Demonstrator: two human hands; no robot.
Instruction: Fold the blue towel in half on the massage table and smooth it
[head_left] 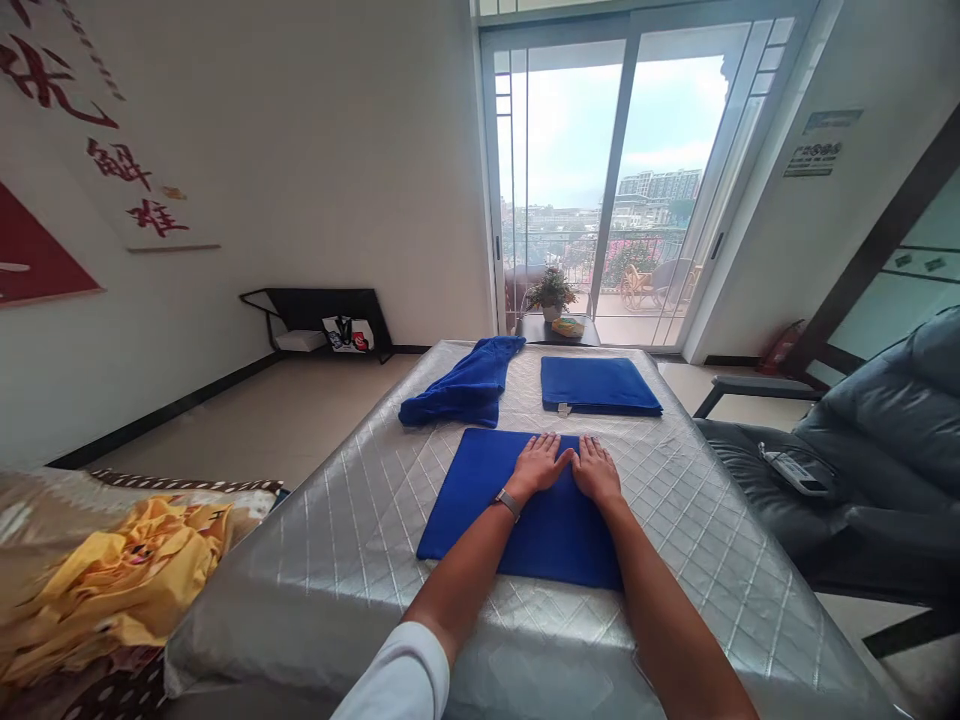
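Note:
My left hand and my right hand lie flat, side by side, on a folded royal-blue towel, their fingertips almost meeting near its far edge. Neither hand grips it. A dark watch band circles my left wrist. Beyond my hands, a second blue towel lies neatly folded with a small white tag at its near edge. To its left sits a loosely bunched blue towel. All three rest on a silver quilted bed cover.
A grey leather recliner with a remote stands to the right. A yellow cloth lies on a patterned surface at the left. Past the bed's far end, a small table holds a potted plant before glass balcony doors.

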